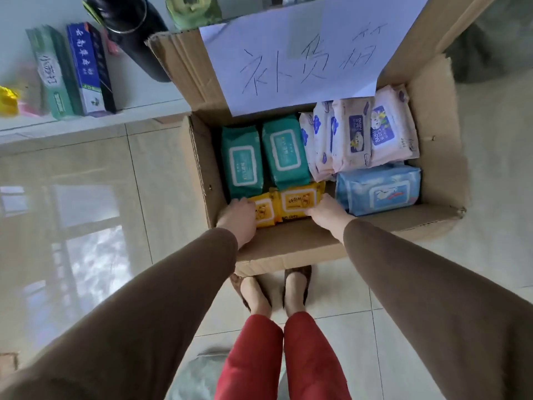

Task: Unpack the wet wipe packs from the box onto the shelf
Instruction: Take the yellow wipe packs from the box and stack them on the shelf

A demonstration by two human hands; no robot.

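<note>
An open cardboard box (438, 157) stands on the tiled floor in front of me. Inside lie two yellow wet wipe packs (291, 204) along the near wall, two teal packs (259, 157) behind them, several pink-and-white baby wipe packs (372, 131) on edge at the back right, and a light blue pack (377, 189) at the right. My left hand (239, 217) grips the left end of the yellow packs. At their right end my right hand (327, 210) holds them, fingers curled over the edge. The white shelf (95, 116) runs at the upper left.
On the shelf stand green and blue toothpaste boxes (72, 70), a black bottle (135, 36) and a green pack (193, 10). A white paper with handwriting (302, 53) covers the box's far flap. My slippered feet (271, 290) stand just before the box.
</note>
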